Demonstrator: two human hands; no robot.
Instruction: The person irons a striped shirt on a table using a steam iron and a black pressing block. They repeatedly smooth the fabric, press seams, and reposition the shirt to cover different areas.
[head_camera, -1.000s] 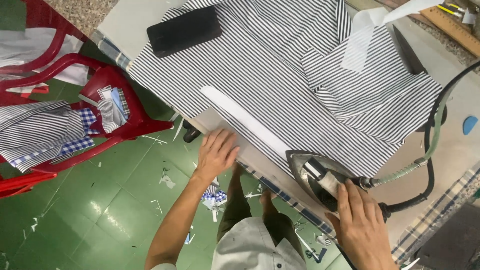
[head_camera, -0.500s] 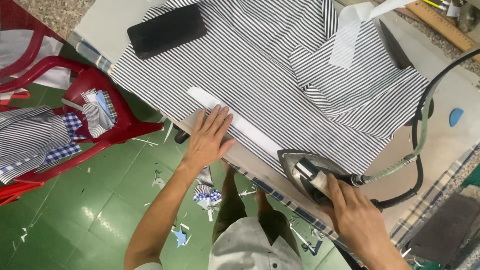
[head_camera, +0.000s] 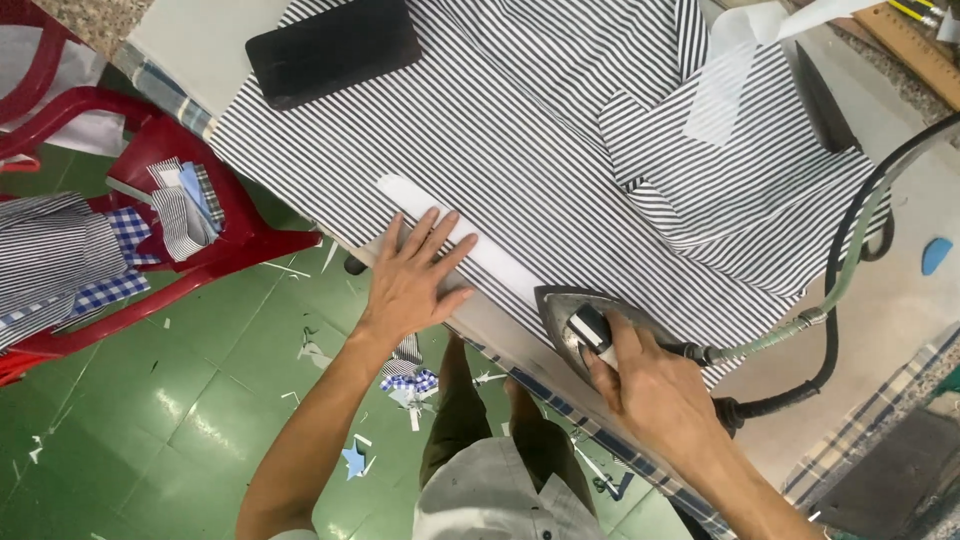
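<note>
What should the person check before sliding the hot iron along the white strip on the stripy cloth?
1. Left hand flat on the long white fabric strip, holding it: ok.
2. Left fingers clear of the grey metal iron: ok for now, a gap shows.
3. Right hand gripping the iron's handle: ok.
4. Black-and-green cord off the black-and-white striped cloth: not ok, it lies over the cloth's right edge.
5. Black rectangular phone away from the iron: ok.
6. Iron hot enough: cannot tell.

Steel iron (head_camera: 572, 322) on white strip (head_camera: 470, 245), striped fabric (head_camera: 520, 130).
</note>
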